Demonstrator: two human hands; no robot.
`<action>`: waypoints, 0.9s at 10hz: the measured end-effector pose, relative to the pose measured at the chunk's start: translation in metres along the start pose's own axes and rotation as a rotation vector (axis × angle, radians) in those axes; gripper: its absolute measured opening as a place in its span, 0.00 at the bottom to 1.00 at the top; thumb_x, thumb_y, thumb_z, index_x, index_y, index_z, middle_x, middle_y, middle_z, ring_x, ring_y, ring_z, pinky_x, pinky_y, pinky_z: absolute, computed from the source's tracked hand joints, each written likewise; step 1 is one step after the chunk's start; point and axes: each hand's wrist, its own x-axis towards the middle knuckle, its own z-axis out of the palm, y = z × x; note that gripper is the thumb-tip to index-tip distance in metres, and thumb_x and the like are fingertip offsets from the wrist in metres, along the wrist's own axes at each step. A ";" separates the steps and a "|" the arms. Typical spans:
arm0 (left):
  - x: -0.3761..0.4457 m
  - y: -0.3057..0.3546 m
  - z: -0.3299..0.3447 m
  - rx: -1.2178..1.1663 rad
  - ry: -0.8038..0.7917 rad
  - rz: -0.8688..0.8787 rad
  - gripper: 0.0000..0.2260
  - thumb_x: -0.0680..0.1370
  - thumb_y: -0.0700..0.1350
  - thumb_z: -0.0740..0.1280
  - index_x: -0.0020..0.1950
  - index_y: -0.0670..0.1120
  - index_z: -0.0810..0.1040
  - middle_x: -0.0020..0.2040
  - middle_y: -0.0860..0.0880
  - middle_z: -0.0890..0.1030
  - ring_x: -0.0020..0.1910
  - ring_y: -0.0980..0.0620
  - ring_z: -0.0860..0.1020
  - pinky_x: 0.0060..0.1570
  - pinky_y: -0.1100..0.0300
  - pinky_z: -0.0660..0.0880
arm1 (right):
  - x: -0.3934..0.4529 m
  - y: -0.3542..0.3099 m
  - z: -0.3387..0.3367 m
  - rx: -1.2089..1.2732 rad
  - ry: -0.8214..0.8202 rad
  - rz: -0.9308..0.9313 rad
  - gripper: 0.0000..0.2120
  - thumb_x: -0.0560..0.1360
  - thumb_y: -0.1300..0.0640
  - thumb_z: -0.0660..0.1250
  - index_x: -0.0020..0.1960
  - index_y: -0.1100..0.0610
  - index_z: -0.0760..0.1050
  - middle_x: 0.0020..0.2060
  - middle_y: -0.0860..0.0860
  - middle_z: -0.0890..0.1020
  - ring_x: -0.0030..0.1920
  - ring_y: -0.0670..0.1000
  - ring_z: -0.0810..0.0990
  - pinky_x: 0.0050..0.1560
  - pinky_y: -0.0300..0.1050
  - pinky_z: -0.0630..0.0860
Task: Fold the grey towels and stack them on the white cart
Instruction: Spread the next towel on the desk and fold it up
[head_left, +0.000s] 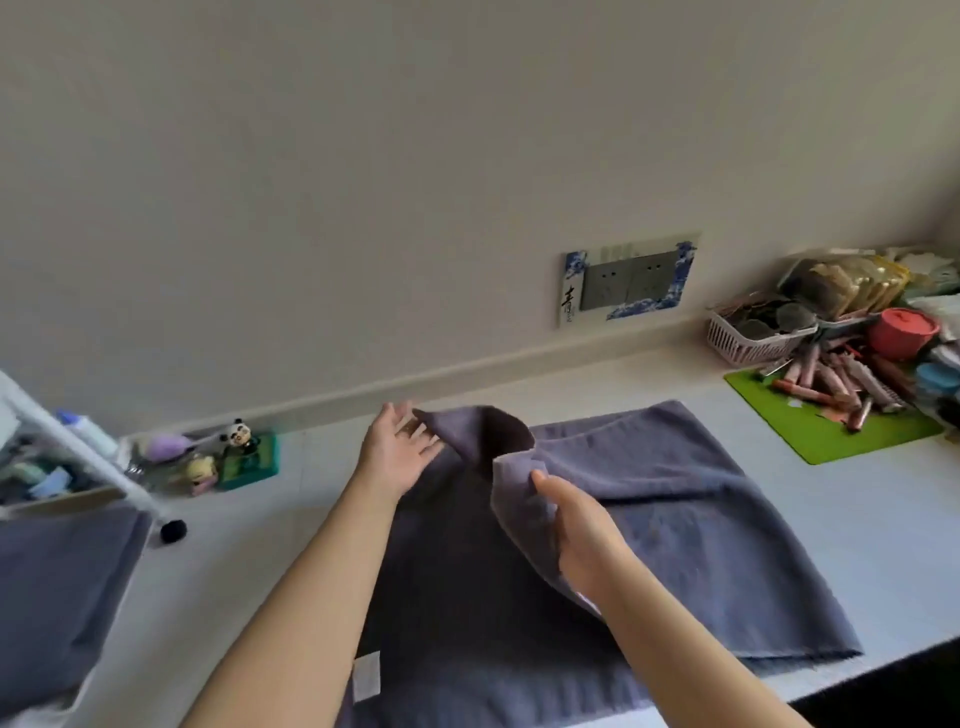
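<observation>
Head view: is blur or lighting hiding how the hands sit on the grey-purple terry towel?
Head view: soft even light, no glare, though the grey-purple terry towel goes dark in the hollow under its raised fold. Head view: the left hand is motion-blurred at its fingers; the right hand, sharper, pinches that fold. Head view: the white cart frame at the left edge is smeared.

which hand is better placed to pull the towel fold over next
Right, probably: the right hand grips the lifted edge of the towel, while the left hand is open at its far corner, holding nothing.
</observation>
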 end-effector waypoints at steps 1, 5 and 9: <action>-0.018 -0.020 -0.067 0.135 0.133 -0.092 0.22 0.82 0.54 0.54 0.74 0.47 0.61 0.72 0.43 0.66 0.68 0.41 0.69 0.63 0.42 0.66 | 0.034 0.041 -0.026 -0.978 0.062 -0.286 0.11 0.77 0.55 0.65 0.37 0.56 0.78 0.37 0.54 0.80 0.47 0.55 0.77 0.51 0.47 0.72; -0.086 -0.090 -0.149 0.398 -0.038 -0.580 0.25 0.68 0.64 0.68 0.51 0.43 0.78 0.43 0.45 0.81 0.45 0.45 0.81 0.49 0.47 0.78 | 0.042 0.089 -0.064 -1.487 -0.121 -0.236 0.20 0.81 0.49 0.56 0.44 0.57 0.84 0.39 0.48 0.85 0.41 0.43 0.82 0.42 0.31 0.73; -0.091 -0.120 -0.137 0.581 0.307 -0.250 0.08 0.79 0.48 0.64 0.56 0.46 0.76 0.56 0.47 0.79 0.56 0.47 0.77 0.61 0.50 0.73 | 0.040 0.047 -0.130 -1.311 0.280 -0.225 0.14 0.81 0.52 0.55 0.55 0.58 0.76 0.35 0.54 0.74 0.29 0.50 0.73 0.29 0.39 0.70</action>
